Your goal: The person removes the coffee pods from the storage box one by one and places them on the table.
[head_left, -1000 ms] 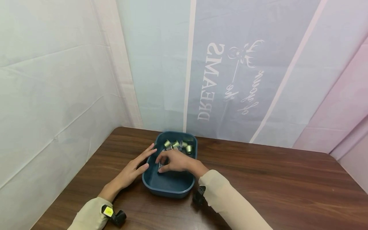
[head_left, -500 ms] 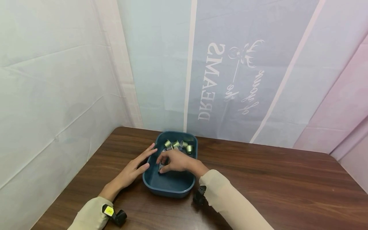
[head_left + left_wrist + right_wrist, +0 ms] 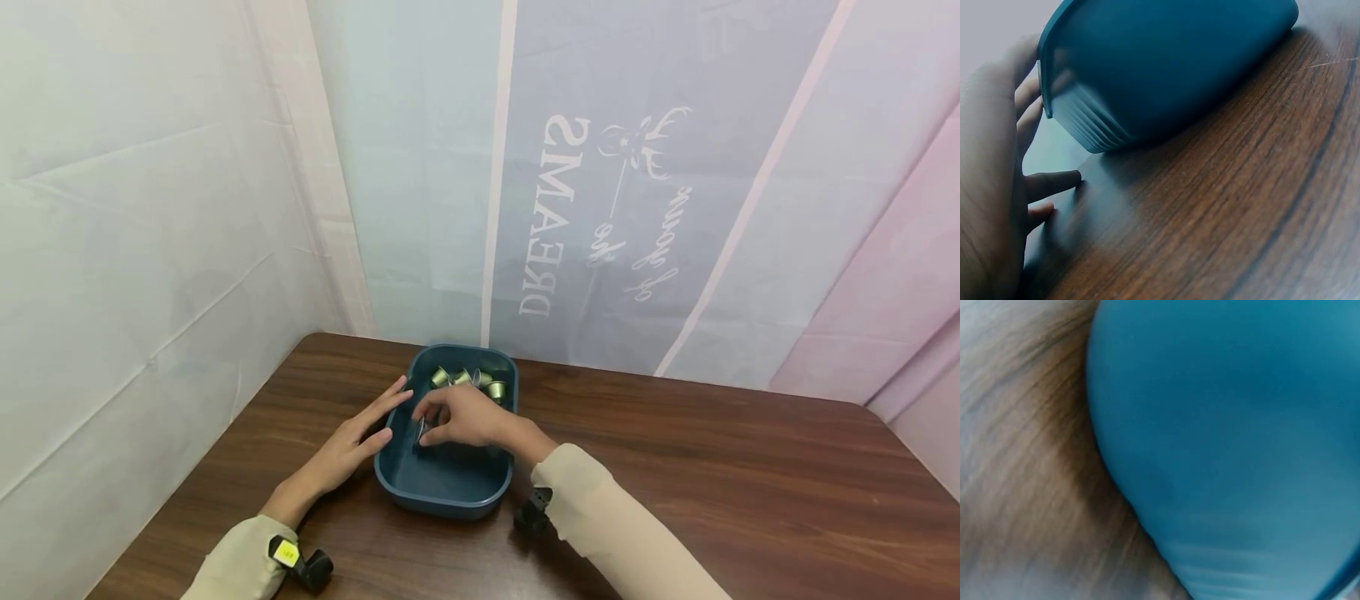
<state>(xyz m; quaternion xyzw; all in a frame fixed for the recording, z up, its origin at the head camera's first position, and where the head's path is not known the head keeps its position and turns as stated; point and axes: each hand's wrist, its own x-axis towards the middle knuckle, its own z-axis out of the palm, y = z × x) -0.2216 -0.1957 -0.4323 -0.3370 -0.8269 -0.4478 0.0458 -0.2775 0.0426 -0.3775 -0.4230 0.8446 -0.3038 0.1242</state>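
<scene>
A dark blue plastic tub (image 3: 450, 500) stands on the brown wooden table (image 3: 675, 467). Several small metal capsules (image 3: 471, 380) lie at its far end. My right hand (image 3: 457, 417) reaches into the tub and pinches one silvery capsule (image 3: 422, 431) between thumb and fingers. My left hand (image 3: 352, 442) lies with straight fingers against the tub's left wall (image 3: 1147, 81), its fingertips near the rim. In the right wrist view only the tub's blurred outer wall (image 3: 1229, 444) and table show.
The table stands in a corner of pale cloth walls (image 3: 150, 208), with a printed banner (image 3: 600, 208) behind the tub. The tabletop (image 3: 750, 500) stretches to the right of the tub. Wrist cameras sit on both sleeves.
My right hand has lifted a little inside the tub with the capsule. The view has shifted slightly; my left hand keeps its place.
</scene>
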